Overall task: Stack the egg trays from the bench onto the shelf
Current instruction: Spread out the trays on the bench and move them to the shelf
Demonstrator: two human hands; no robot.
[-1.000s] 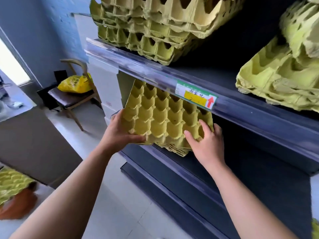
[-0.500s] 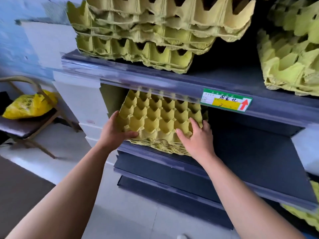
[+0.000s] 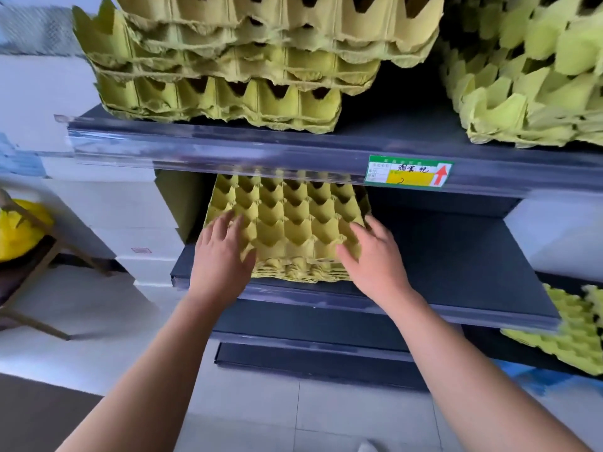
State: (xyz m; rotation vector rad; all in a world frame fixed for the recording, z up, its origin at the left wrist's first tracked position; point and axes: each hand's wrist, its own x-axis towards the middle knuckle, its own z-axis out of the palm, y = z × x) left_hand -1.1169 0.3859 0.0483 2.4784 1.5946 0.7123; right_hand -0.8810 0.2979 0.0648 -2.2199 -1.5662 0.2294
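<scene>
The small stack of yellow egg trays (image 3: 290,230) sat at the left of the middle shelf (image 3: 456,256). The left hand (image 3: 222,252) and right hand (image 3: 372,256) lay flat on its near corners, fingers spread, gripping nothing. The trays were rough, dimpled moulded pulp, probably light, floppy and easily torn, best lifted by opposite edges.
</scene>
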